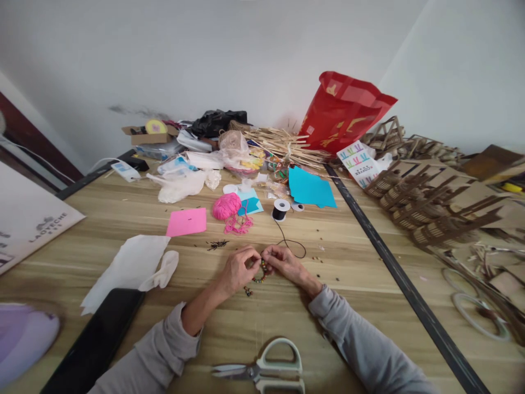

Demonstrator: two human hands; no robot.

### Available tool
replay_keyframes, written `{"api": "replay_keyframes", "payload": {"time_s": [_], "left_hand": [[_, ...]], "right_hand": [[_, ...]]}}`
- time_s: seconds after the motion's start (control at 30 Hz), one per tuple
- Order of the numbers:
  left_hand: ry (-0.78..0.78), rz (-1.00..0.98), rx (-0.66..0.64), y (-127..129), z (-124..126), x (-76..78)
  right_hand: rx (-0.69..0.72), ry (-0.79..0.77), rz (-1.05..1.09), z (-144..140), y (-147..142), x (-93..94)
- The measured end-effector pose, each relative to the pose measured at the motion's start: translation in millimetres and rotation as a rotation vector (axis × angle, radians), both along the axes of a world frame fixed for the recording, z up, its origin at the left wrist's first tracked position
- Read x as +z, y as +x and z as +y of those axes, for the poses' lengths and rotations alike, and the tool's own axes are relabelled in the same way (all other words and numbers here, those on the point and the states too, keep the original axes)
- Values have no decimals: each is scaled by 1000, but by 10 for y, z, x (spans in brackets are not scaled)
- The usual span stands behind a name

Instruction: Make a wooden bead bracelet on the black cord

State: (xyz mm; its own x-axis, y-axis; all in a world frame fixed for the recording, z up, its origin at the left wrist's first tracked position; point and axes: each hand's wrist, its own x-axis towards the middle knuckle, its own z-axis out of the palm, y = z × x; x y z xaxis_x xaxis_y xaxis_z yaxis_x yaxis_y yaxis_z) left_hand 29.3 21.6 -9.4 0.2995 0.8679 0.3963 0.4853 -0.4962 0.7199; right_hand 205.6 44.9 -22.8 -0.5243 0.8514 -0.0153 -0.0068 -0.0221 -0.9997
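My left hand (238, 268) and my right hand (285, 262) meet at the middle of the wooden table (361, 284). Together they pinch a small loop of coloured beads (261, 272) strung on black cord. The cord (293, 243) runs from my right hand in a loop back to a black spool (281, 209). A few loose beads (248, 291) lie just below my left hand. Both forearms wear grey sleeves.
Scissors (262, 372) lie at the near edge. Pink yarn (227, 208), pink paper (187, 222), blue paper (309, 187) and white tissue (135, 265) lie beyond. A red bag (342, 112), straw bundle (283, 143) and wooden lattice pieces (426, 202) crowd the back and right. A black phone (98, 342) lies left.
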Motion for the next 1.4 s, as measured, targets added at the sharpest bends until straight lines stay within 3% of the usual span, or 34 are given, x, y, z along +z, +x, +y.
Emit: {"api": "replay_keyframes", "payload": {"time_s": [0.43,1.4], "left_hand": [[-294,-170,-35,-17,44,-26],[-378,-266,-69,-18,86,-67]], "right_hand": [[4,4,-6,0,1,25],[4,2,-19,-2,5,23]]}}
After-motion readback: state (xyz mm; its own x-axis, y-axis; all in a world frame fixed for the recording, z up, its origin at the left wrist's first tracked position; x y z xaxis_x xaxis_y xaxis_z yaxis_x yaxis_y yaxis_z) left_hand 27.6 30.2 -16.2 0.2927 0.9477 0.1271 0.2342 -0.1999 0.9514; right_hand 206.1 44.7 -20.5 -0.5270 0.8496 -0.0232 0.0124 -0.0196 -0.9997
